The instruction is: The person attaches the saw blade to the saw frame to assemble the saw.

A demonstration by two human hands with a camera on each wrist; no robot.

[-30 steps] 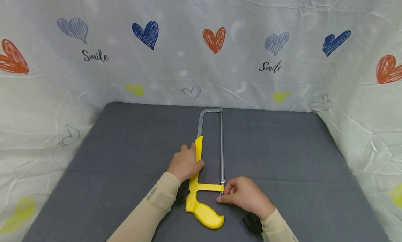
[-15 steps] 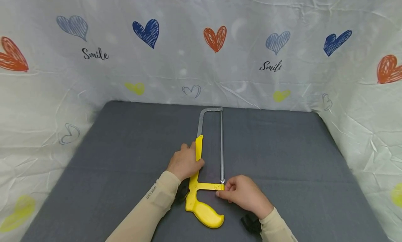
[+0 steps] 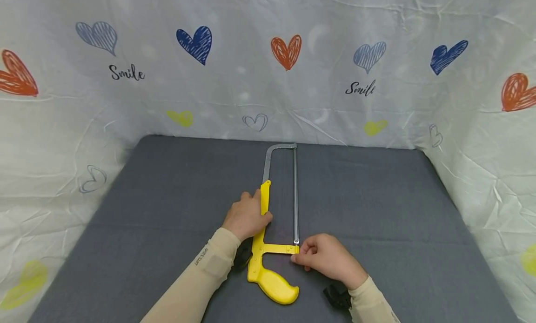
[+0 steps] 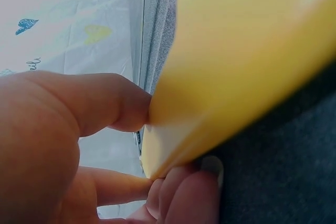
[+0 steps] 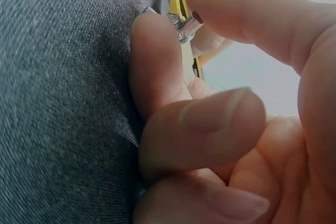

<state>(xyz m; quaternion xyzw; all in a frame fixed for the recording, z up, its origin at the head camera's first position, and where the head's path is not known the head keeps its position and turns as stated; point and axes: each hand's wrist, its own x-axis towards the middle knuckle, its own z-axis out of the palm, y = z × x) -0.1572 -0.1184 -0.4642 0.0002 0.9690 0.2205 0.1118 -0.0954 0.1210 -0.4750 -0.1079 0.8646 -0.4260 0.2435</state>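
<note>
A hacksaw with a yellow handle (image 3: 276, 288) and a silver front bow (image 3: 266, 167) lies on the grey cloth, blade (image 3: 295, 197) to the right. My left hand (image 3: 244, 218) grips the yellow part of its frame, thumb on the near face and fingers around the outer edge; the left wrist view shows this yellow frame (image 4: 231, 61) close up. At the lower blade end, my right hand (image 3: 331, 260) has thumb and index finger around a metal wing nut (image 5: 187, 28). In the head view that nut is hidden behind the fingers.
Dark grey cloth (image 3: 188, 174) covers the table. White curtains (image 3: 243, 95) printed with hearts and "Smile" rise behind it and on both sides. A black strap piece (image 3: 336, 296) sits by my right wrist.
My right thumb has shifted slightly upward and right at the blade's lower end, as the fingers work the wing nut. The left hand and hacksaw stay in place.
</note>
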